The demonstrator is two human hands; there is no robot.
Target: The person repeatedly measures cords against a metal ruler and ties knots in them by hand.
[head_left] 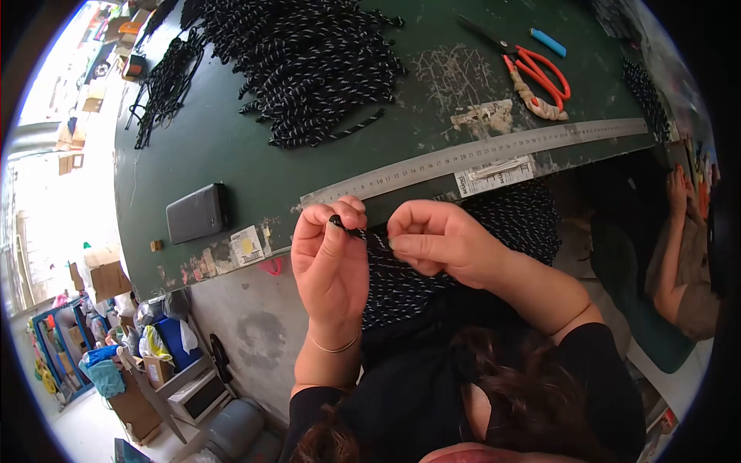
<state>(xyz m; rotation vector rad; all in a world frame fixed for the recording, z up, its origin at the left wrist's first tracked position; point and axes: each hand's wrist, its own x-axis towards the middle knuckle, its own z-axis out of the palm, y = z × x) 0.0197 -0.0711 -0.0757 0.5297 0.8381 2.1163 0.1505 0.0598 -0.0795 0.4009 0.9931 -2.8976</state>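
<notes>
Just off the table's front edge, my left hand (330,266) pinches the end of a black cord (354,230) flecked with white between thumb and fingertips. A small dark loop or knob shows at the thumb tip; I cannot make out its form. My right hand (444,239) is a little to the right, thumb and fingers closed together. Whatever it pinches, if anything, is hidden. Under both hands, a bundle of the same flecked cords (401,285) lies across my lap. A long steel ruler (478,155) lies on the table just beyond my hands.
On the green table (193,162) lie a large pile of cut cords (316,77), a dark grey box-shaped device (197,214), red-handled scissors (540,81) and a blue tool handle (548,42). Another person's arm (670,255) is at the right. Boxes and bags stand at lower left.
</notes>
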